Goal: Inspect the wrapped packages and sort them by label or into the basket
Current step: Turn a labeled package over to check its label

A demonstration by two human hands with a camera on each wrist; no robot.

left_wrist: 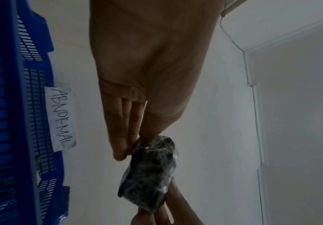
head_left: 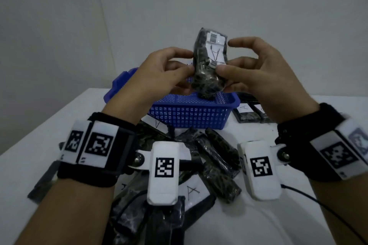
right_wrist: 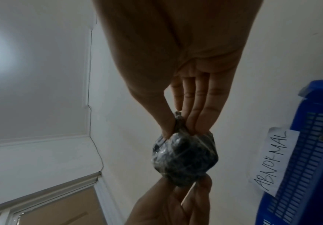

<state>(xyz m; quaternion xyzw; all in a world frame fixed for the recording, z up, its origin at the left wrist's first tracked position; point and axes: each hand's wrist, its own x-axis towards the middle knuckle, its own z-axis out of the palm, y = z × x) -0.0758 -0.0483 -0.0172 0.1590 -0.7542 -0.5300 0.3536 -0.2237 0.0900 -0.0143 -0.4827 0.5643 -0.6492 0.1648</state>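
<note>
Package (head_left: 209, 61) held upright above basket (head_left: 191, 117), "A" label facing head camera. Left hand (head_left: 159, 71) and right hand (head_left: 256, 69) each pinch a side: grip narrow, on wrap. Advice: rotate slowly, check wrap all round, then place with A group (head_left: 249, 113) on tabletop (head_left: 298, 225).

A plain indoor room, set up as a makeshift sorting station, was suggested. A white table (head_left: 59, 125) was seen against bare white walls (head_left: 79, 26), with ceiling moulding (left_wrist: 291, 30) and a loose wire (left_wrist: 249, 68). A blue basket (head_left: 191, 117) was marked by a handwritten "ABNORMAL" label (left_wrist: 60, 118).
</note>
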